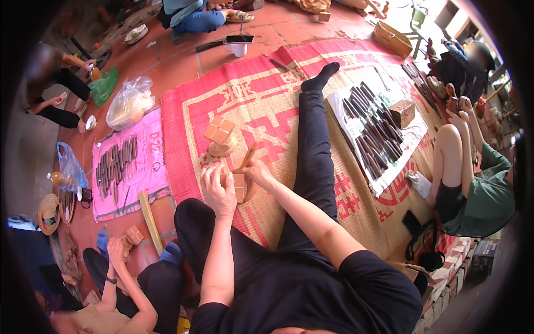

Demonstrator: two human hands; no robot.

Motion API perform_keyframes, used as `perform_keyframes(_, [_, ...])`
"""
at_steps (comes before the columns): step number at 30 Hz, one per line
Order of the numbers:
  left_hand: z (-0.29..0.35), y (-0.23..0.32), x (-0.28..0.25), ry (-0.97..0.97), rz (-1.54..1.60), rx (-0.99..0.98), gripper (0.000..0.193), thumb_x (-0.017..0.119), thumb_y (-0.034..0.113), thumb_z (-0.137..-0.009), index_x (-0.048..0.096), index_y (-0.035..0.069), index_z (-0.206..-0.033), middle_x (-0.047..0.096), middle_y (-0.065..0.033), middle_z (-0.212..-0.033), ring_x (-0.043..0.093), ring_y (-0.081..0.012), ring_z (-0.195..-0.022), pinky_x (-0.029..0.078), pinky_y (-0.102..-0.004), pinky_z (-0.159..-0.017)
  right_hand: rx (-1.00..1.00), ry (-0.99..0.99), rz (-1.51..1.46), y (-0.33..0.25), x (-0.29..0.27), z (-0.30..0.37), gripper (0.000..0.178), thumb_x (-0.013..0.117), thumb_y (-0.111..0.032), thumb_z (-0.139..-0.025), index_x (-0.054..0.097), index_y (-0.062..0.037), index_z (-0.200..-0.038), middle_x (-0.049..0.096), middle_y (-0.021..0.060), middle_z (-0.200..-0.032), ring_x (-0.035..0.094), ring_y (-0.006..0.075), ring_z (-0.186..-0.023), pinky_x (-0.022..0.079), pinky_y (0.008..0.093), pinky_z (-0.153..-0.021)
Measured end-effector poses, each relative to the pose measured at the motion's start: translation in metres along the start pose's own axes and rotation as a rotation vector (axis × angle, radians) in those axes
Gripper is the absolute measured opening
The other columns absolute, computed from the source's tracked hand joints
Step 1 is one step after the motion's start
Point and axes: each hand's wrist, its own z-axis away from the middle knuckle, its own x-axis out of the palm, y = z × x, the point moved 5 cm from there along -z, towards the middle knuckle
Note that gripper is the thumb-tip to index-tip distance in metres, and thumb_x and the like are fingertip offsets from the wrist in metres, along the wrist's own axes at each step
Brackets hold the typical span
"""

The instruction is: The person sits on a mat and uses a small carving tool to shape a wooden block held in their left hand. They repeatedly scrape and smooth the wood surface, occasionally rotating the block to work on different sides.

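Daylight glares white at upper right, while the bent, black-vignetted rim seems soft.

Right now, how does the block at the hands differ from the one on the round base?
The near block is partly hidden by the left hand; the far block has no hand on it. The near block is closer in; the far block is farther out, atop the round base. Both are brown and flat-faced.

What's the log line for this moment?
left hand: on tan block; right hand: around brown stick; ahead: second block on round wooden piece
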Motion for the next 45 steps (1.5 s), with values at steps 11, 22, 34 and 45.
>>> perform_keyframes(11, [-0.004, 0.000, -0.007, 0.069, 0.030, 0.032, 0.026, 0.068, 0.016, -0.081, 0.064, 0.004, -0.104, 0.060, -0.0131, -0.105, 0.054, -0.0345, -0.110, 0.039, -0.0483, -0.106, 0.044, -0.038, 0.031, 0.003, -0.004, 0.002, 0.030, 0.071, -0.022, -0.079, 0.070, 0.0053, -0.092, 0.069, 0.0127, -0.074, 0.067, 0.0159, -0.067, 0.051, 0.0308, -0.060])
perform_keyframes(22, [0.003, -0.002, -0.011, 0.058, 0.021, -0.038, 0.025, 0.068, 0.017, -0.083, 0.064, 0.005, -0.105, 0.058, -0.0123, -0.104, 0.052, -0.0353, -0.111, 0.040, -0.0484, -0.104, 0.069, -0.076, -0.060, 0.013, -0.011, 0.004, 0.021, 0.066, -0.009, -0.082, 0.067, 0.0036, -0.098, 0.069, 0.0098, -0.081, 0.065, 0.0162, -0.070, 0.052, 0.0295, -0.065])
perform_keyframes(34, [0.005, -0.009, -0.006, 0.064, 0.044, -0.005, 0.026, 0.070, 0.018, -0.081, 0.065, 0.005, -0.103, 0.058, -0.0134, -0.107, 0.051, -0.0378, -0.113, 0.042, -0.0501, -0.099, 0.037, 0.010, -0.100, 0.002, -0.026, 0.017, 0.019, 0.065, -0.011, -0.083, 0.069, 0.0019, -0.096, 0.070, 0.0082, -0.081, 0.064, 0.0154, -0.067, 0.049, 0.0260, -0.061])
perform_keyframes(45, [0.006, -0.011, -0.006, 0.039, 0.041, -0.027, 0.026, 0.069, 0.019, -0.082, 0.065, 0.005, -0.103, 0.059, -0.0133, -0.106, 0.050, -0.0379, -0.115, 0.041, -0.0497, -0.099, 0.058, -0.076, -0.101, 0.003, -0.022, 0.014, 0.021, 0.067, -0.014, -0.083, 0.066, 0.0010, -0.099, 0.070, 0.0097, -0.085, 0.066, 0.0152, -0.075, 0.052, 0.0282, -0.068])
